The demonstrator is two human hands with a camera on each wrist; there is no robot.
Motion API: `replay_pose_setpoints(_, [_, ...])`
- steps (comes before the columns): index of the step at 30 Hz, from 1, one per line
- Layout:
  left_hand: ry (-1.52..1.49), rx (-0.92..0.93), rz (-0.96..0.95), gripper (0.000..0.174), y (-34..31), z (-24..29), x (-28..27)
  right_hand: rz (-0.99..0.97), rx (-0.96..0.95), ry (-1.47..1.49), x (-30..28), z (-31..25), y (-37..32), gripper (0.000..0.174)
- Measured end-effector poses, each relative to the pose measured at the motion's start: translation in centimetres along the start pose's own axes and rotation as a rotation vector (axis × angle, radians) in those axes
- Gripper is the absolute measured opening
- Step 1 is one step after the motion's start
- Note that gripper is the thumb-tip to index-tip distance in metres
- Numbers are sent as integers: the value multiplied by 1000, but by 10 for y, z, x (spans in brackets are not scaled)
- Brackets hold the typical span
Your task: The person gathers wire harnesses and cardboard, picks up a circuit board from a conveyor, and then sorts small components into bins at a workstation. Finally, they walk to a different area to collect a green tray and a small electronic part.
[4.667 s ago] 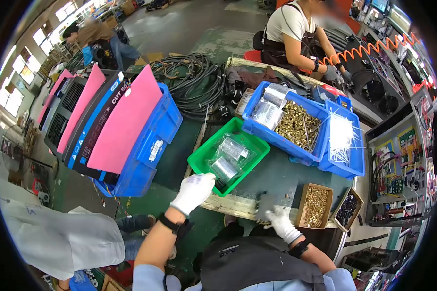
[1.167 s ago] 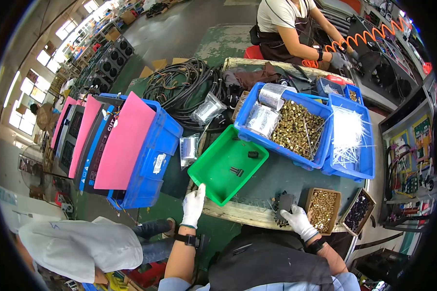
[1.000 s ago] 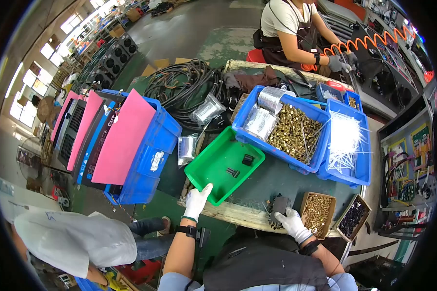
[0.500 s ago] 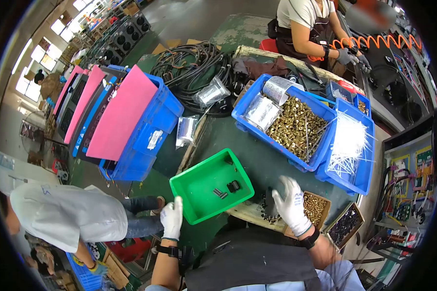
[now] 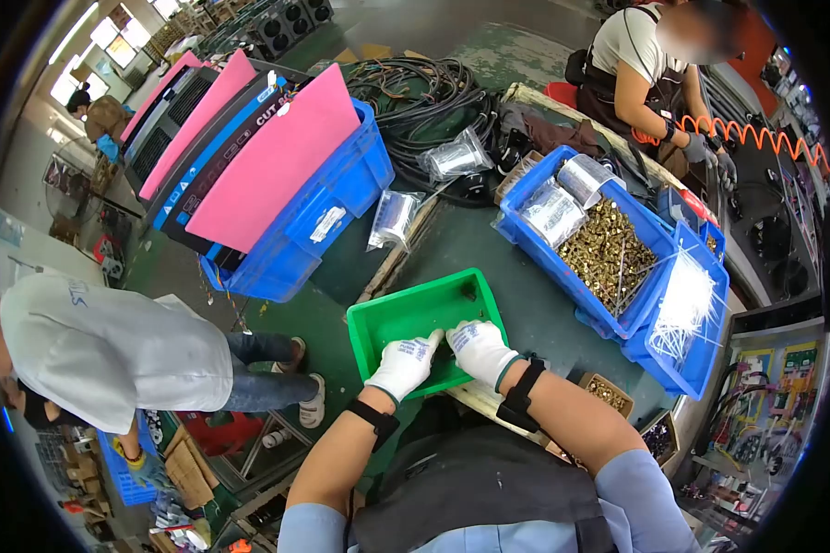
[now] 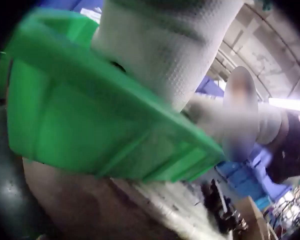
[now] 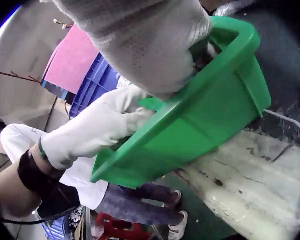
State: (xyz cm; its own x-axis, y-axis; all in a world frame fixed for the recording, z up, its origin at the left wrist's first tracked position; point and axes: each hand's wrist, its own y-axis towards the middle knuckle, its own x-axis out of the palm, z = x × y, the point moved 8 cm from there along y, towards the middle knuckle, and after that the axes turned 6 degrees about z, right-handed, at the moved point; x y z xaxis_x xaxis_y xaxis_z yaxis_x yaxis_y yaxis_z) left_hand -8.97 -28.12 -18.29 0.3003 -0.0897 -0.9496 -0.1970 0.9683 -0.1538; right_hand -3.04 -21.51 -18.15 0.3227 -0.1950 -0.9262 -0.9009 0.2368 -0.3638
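Both white-gloved hands reach into a green plastic bin at the table's front edge. The left hand comes over the near left rim, its fingers pointing inward. Close beside it, the right hand dips in over the near right side, fingers downward. Small black parts show between the hands. In the left wrist view the bin wall hides the fingertips. From the right wrist view, the left glove also curves down behind the bin's rim; I cannot tell what the fingers hold.
A blue bin of brass fittings and one of white ties stand right. Clear bags lie near coiled black cables. A blue crate holds pink-sheeted machines at left. One person stands left; another works at back right.
The clear bags have gone from the green bin to the table behind it. The bin has shifted nearer. The right hand has left the dark block; both hands have moved into the bin.
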Motion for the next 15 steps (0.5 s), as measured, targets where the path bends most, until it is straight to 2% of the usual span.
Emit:
replay_pose_setpoints(3, [44, 4, -82, 27, 3, 0, 7, -74, 35, 143, 2, 4, -5, 38])
replay_pose_setpoints(5, [-110, -119, -56, 25, 0, -9, -2, -91, 46, 196, 1, 8, -8, 40])
replay_pose_setpoints(6, [-243, -195, -15, 26, -4, -17, -2, -69, -18, 181, 2, 8, -11, 37])
replay_pose_setpoints(7, [-237, -184, -18, 26, -8, -17, -2, -47, -80, 165, 3, 7, -13, 34])
replay_pose_setpoints(9, [-447, -258, 108, 24, -13, -18, -20, -59, -73, 183, 15, 12, -10, 28])
replay_pose_setpoints(10, [-742, -469, -60, 21, -19, -20, -7, -76, -80, 196, 21, 13, -9, 22])
replay_pose_setpoints(11, [-735, -459, -64, 21, -20, -15, -9, -69, -70, 201, 18, 15, -12, 22])
replay_pose_setpoints(13, [-936, -613, -79, 18, -29, -13, -5, -30, -17, 330, 8, 20, -14, 21])
replay_pose_setpoints(14, [-999, -622, -30, 14, -32, -6, -18, 39, -8, 465, -5, 23, -19, 24])
replay_pose_setpoints(15, [-995, -622, -24, 14, -35, -3, -24, 45, -13, 465, -20, 24, -27, 24])
